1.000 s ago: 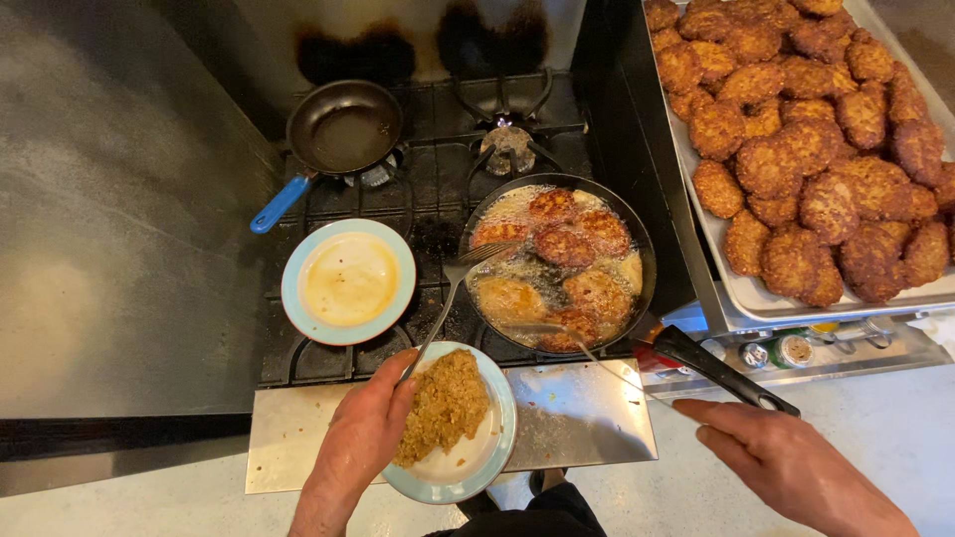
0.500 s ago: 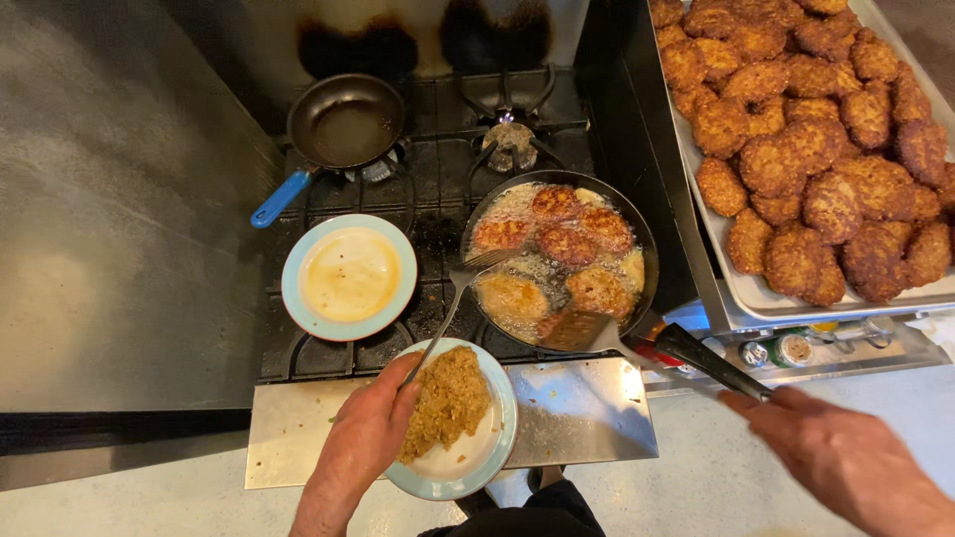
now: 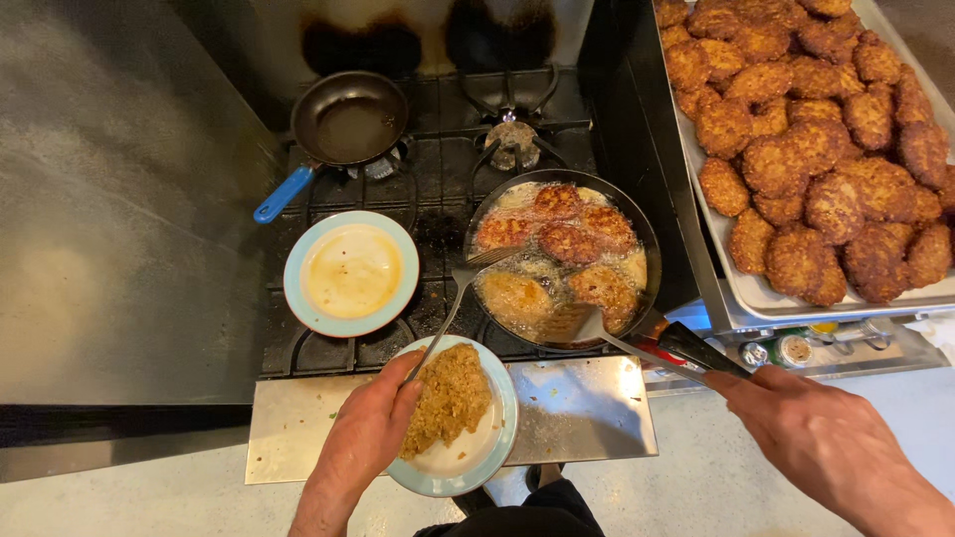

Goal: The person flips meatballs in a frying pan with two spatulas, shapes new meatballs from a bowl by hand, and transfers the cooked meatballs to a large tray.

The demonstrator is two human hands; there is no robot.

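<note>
The left hand (image 3: 368, 433) is closed around the rim of a light blue plate (image 3: 477, 467) that carries a heap of raw patty mixture (image 3: 450, 398), and the same hand seems also to pinch the handle of a fork (image 3: 468, 288) whose head reaches into the frying pan (image 3: 652, 249). The right hand (image 3: 826, 447) is clamped on the handle of a metal spatula (image 3: 582, 323), and its blade lies at the near edge of the pan, just beside a patty. The 2 hands are well apart. In the pan I count 6 patties (image 3: 567, 242) in bubbling oil, about 4 already brown and 2 paler ones in front. The tray (image 3: 756, 293) on the right holds a large pile of finished patties (image 3: 816, 149), roughly 30, so I judge that most of the frying is done; what is left is this batch and the mixture on the plate. There are 2 pans, the second a small empty pan (image 3: 348, 124) with a blue handle, and 2 plates, the other an empty plate (image 3: 350, 273) with oily traces on the stove (image 3: 438, 179).
</note>
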